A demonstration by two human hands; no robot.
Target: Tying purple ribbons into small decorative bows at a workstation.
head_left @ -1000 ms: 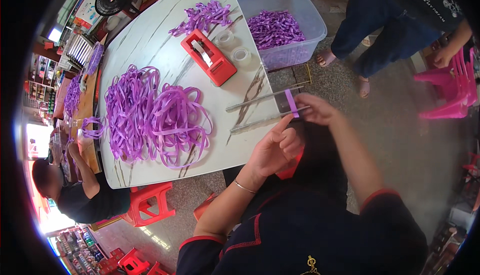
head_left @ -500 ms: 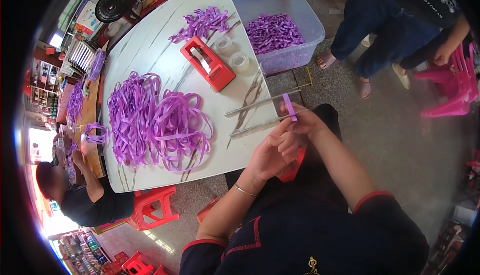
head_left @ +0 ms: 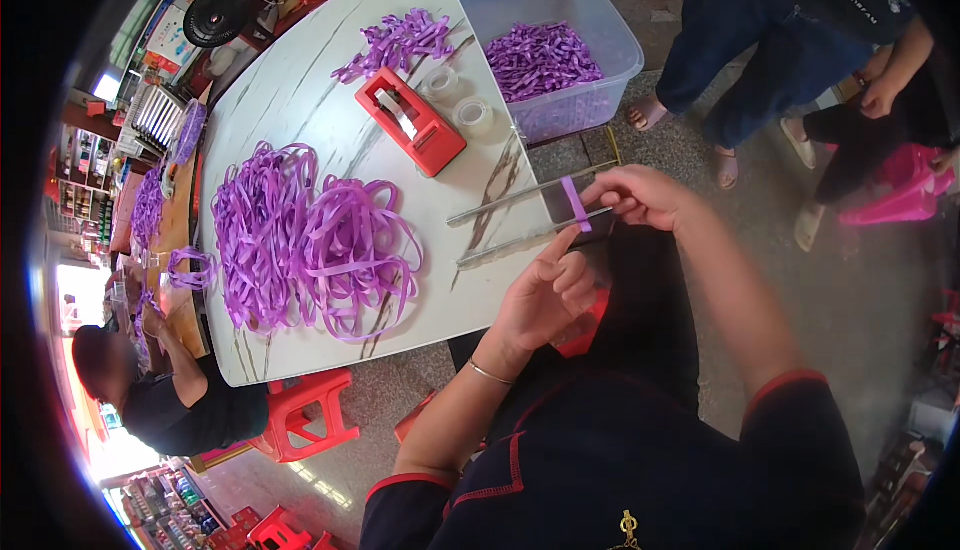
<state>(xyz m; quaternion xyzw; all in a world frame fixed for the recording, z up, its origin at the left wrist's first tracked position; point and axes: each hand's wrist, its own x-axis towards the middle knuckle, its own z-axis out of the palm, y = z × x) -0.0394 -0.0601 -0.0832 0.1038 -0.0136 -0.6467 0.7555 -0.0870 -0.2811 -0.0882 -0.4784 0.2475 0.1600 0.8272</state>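
A short band of purple ribbon [head_left: 574,200] spans two thin parallel metal rods [head_left: 505,200] that jut past the right edge of the marble-patterned table [head_left: 330,120]. My left hand [head_left: 548,295] sits below it with the index fingertip against the ribbon's lower end at the nearer rod; its other fingers are curled in. On the right, my right hand [head_left: 640,195] is beside the farther rod's end, fingers bent together close to the ribbon. Whatever lies between those fingers is too small to make out. A red tape dispenser [head_left: 425,140] stands beyond the rods.
Loose purple ribbon loops [head_left: 300,240] cover the table's left part. Finished-looking ribbon pieces [head_left: 400,40] lie at the far end, near clear tape rolls [head_left: 472,115]. A plastic bin [head_left: 620,70] holds more. Other people are at left and far right, by a red stool [head_left: 305,415].
My right hand has moved up and away from my left, off the ribbon's lower end toward the farther rod. My left fingertip stays at the ribbon. Another person at far right has shifted.
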